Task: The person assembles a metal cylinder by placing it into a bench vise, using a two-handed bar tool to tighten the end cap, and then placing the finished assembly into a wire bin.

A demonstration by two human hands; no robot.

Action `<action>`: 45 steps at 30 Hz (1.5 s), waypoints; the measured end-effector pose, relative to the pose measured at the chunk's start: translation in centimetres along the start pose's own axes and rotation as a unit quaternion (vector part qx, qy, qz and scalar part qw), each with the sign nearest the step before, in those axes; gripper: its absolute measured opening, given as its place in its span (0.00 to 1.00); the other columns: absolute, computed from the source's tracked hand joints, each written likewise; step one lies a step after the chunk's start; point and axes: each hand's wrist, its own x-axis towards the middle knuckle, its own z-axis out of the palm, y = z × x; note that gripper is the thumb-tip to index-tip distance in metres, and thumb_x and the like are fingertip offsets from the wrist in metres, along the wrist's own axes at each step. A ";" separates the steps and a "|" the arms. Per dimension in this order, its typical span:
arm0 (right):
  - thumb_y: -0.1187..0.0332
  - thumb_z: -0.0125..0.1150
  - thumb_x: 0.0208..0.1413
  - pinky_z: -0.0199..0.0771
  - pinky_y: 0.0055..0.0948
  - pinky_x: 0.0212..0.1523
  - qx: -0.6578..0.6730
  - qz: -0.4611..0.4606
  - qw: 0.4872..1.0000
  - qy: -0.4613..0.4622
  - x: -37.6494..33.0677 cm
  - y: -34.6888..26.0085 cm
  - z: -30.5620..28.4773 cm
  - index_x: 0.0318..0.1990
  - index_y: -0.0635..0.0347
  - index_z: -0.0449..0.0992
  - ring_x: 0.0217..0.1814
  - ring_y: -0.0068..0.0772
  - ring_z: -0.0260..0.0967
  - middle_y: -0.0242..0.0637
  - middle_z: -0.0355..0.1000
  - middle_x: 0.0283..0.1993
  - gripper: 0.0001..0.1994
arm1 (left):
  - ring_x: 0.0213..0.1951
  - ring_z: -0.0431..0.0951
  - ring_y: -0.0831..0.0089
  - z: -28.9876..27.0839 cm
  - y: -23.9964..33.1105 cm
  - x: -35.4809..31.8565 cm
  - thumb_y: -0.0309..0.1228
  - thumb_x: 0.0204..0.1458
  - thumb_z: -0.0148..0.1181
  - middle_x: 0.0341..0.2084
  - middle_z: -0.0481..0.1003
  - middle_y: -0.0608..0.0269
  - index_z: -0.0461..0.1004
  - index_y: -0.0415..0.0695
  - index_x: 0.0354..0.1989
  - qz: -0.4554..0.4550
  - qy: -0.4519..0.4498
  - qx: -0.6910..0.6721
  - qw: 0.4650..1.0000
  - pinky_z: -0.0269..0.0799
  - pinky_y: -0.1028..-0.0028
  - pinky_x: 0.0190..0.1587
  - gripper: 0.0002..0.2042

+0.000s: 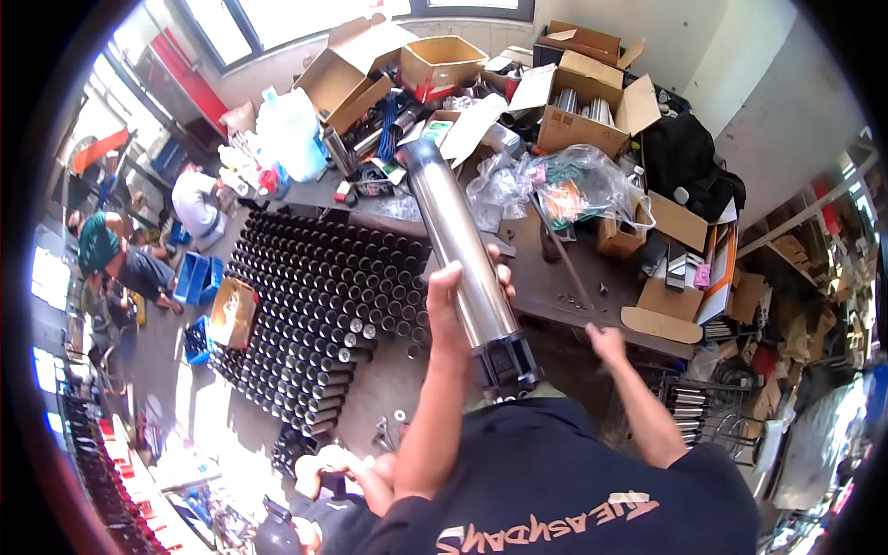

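Note:
My left hand is wrapped round a long silver metal cylinder, which looks like a pump body. It stands tilted, with a dark cap at its upper end and a black ribbed fitting at its lower end, close to my body. Out to the right, my right hand is closed on the near end of a long, thin brown handle. That handle reaches over the workbench toward a clear plastic bag. What sits at its far end I cannot make out.
Many black tubes stand in rows on the floor to the left. Open cardboard boxes and metal parts crowd the bench's back. Another person is close at lower left; others crouch farther off by blue crates. A wire rack stands right.

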 end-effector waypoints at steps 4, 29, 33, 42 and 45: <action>0.52 0.66 0.57 0.58 0.35 0.17 0.034 0.099 0.994 -0.033 -0.2 2.3 4.4 0.24 0.59 0.74 0.16 0.26 0.61 0.30 0.67 0.20 0.20 | 0.35 0.78 0.67 4.1 1.6 0.2 0.58 0.56 0.53 0.39 0.72 0.56 0.68 0.35 0.51 0.031 -0.040 0.035 0.998 0.77 0.69 0.37 0.33; 0.41 0.61 0.58 0.72 0.29 0.31 0.287 0.265 0.917 -0.079 -1.6 12.4 4.9 0.50 0.52 0.75 0.41 0.25 0.69 0.31 0.74 0.47 0.25 | 0.38 0.77 0.57 -0.4 3.2 -1.9 0.64 0.63 0.40 0.46 0.72 0.48 0.64 0.40 0.60 0.005 -0.083 -0.208 0.975 0.81 0.58 0.35 0.36; 0.45 0.60 0.60 0.70 0.29 0.25 0.298 0.296 0.903 -0.087 -2.1 18.4 2.5 0.43 0.50 0.76 0.28 0.24 0.69 0.28 0.76 0.34 0.19 | 0.36 0.81 0.61 1.8 4.5 -2.3 0.67 0.61 0.39 0.39 0.76 0.53 0.65 0.34 0.54 0.015 -0.013 0.016 1.000 0.80 0.63 0.39 0.40; 0.54 0.59 0.63 0.66 0.28 0.23 0.179 0.318 0.921 -0.138 -5.5 18.4 2.2 0.38 0.51 0.74 0.22 0.23 0.64 0.28 0.74 0.30 0.12 | 0.37 0.75 0.59 -4.9 2.2 -3.7 0.69 0.59 0.40 0.39 0.71 0.53 0.65 0.45 0.58 -0.023 0.059 -0.065 0.996 0.79 0.58 0.37 0.38; 0.54 0.59 0.63 0.65 0.27 0.23 0.183 0.284 0.928 -0.158 -5.8 17.5 2.8 0.37 0.53 0.74 0.22 0.23 0.64 0.29 0.74 0.30 0.13 | 0.34 0.74 0.60 -4.9 1.8 -4.3 0.70 0.60 0.36 0.38 0.71 0.52 0.64 0.46 0.60 -0.023 0.049 -0.083 0.995 0.77 0.59 0.35 0.39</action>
